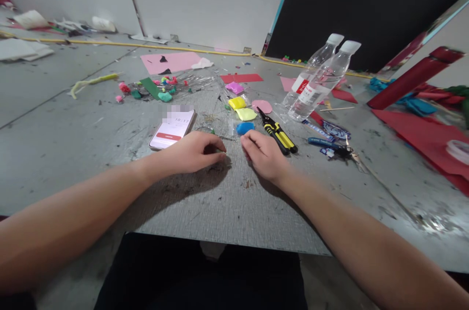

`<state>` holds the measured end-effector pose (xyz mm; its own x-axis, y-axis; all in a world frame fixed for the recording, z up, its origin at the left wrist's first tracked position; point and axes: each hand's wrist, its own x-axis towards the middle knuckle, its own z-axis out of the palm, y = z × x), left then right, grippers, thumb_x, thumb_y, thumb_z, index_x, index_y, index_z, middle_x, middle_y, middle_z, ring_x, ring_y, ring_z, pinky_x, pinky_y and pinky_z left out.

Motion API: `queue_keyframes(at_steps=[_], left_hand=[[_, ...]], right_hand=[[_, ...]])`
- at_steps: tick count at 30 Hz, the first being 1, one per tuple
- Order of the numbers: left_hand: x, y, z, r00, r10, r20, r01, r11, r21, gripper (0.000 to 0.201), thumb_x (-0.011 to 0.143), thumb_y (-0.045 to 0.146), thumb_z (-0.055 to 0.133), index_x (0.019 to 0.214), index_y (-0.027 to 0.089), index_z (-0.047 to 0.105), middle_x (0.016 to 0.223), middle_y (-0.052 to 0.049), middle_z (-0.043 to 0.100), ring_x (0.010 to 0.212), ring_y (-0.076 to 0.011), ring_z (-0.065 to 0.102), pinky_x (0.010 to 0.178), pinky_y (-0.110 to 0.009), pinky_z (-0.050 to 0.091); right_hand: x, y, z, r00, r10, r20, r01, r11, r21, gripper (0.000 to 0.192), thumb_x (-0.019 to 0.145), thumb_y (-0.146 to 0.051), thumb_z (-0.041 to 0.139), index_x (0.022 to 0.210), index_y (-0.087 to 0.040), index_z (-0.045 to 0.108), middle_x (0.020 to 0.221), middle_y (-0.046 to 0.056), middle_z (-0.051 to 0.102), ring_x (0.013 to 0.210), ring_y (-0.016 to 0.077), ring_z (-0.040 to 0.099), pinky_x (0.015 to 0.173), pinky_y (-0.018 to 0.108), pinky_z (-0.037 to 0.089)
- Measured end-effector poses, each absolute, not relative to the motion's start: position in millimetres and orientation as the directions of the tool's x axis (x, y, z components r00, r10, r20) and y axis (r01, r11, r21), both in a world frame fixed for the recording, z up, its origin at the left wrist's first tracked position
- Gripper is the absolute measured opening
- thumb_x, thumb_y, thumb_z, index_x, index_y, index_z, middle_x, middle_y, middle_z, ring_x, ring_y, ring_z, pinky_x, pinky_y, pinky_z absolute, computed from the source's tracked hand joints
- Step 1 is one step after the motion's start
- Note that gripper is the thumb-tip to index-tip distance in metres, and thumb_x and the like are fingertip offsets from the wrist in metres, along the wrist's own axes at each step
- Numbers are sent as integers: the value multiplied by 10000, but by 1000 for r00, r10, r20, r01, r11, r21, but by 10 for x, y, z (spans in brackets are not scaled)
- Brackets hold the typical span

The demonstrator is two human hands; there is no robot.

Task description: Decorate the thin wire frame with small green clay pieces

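Note:
My left hand (pixel 194 152) rests on the grey table (pixel 73 139) with its fingers curled and thumb and forefinger pinched together; a tiny greenish bit shows at the fingertips, and I cannot tell what it is. My right hand (pixel 263 154) lies palm down beside it with the fingers loosely bent, holding nothing. Just beyond the right fingertips sits a blue clay lump (pixel 245 127). A phone (pixel 172 129) with a lit screen lies beyond my left hand. A thin wire (pixel 214 132) lies between phone and blue clay.
Yellow clay (pixel 237 102), pale yellow clay (pixel 246 114) and magenta clay (pixel 234 87) lie in plastic wraps. Yellow-black cutters (pixel 277 133), a blue pen (pixel 324 142), two water bottles (pixel 318 80), a red roll (pixel 414 75) and red paper (pixel 421 134) fill the right side. Clay scraps (pixel 154 89) lie at the far left.

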<state>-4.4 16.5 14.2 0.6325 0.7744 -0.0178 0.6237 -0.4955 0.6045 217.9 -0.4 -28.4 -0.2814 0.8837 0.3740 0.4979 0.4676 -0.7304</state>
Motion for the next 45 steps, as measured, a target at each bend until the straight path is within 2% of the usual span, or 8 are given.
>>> queue_keyframes(at_steps=[5, 10, 13, 16, 21, 27, 35, 45], left_hand=[[-67, 180, 124, 648, 760, 37, 636, -568, 523, 218, 918, 295, 594, 993, 164, 751, 713, -19, 699, 665, -165, 615, 682, -303, 446], [-74, 191, 103, 664, 745, 69, 623, -601, 500, 219, 912, 283, 604, 1013, 171, 763, 811, -46, 732, 706, -177, 630, 692, -312, 446], [-70, 193, 90, 665, 743, 79, 623, -610, 489, 215, 918, 319, 616, 989, 183, 767, 827, -53, 727, 726, -184, 622, 695, -318, 440], [-67, 206, 67, 671, 737, 79, 628, -622, 468, 207, 922, 321, 614, 961, 184, 764, 804, -47, 704, 725, -178, 604, 682, -312, 424], [-58, 231, 33, 670, 739, 74, 643, -627, 439, 216, 922, 331, 608, 929, 175, 757, 780, -41, 677, 720, -171, 587, 668, -304, 403], [-49, 223, 48, 652, 758, 30, 670, -595, 444, 226, 923, 352, 609, 954, 194, 767, 797, -45, 682, 721, -179, 581, 665, -314, 394], [-68, 231, 24, 672, 740, 42, 654, -618, 436, 203, 903, 339, 642, 973, 187, 758, 802, -39, 661, 740, -187, 581, 681, -316, 403], [-77, 246, 21, 678, 734, 34, 655, -626, 423, 228, 899, 341, 620, 990, 179, 752, 826, -49, 662, 763, -193, 586, 689, -319, 401]], right_hand=[[2157, -27, -300, -354, 862, 363, 498, 502, -707, 304, 1025, -405, 480, 828, -211, 608, 673, -2, 621, 635, 164, 579, 638, 311, 407], [2153, -25, -311, -362, 838, 407, 515, 544, -662, 171, 970, -273, 589, 977, -188, 738, 864, 53, 768, 768, 193, 684, 717, 319, 481], [2155, -18, -322, -346, 847, 405, 533, 532, -658, 124, 935, -241, 658, 957, -195, 772, 901, 62, 797, 809, 206, 710, 751, 331, 506], [2154, -24, -324, -348, 860, 374, 527, 509, -681, 101, 914, -263, 725, 856, -195, 772, 823, 45, 790, 748, 191, 702, 709, 315, 498], [2152, -40, -296, -371, 859, 352, 526, 507, -683, 266, 959, -337, 694, 736, -195, 720, 675, 13, 718, 645, 161, 641, 642, 303, 447], [2151, -40, -297, -409, 852, 326, 487, 506, -712, 312, 1041, -299, 502, 834, -194, 710, 762, 31, 733, 650, 156, 656, 683, 309, 493], [2154, -34, -332, -405, 844, 350, 480, 523, -705, 245, 996, -237, 538, 1081, -162, 756, 880, 73, 775, 734, 189, 699, 715, 333, 525], [2139, -53, -314, -370, 866, 336, 488, 489, -723, 101, 933, -281, 686, 917, -198, 741, 817, 35, 775, 721, 184, 685, 698, 318, 506]])
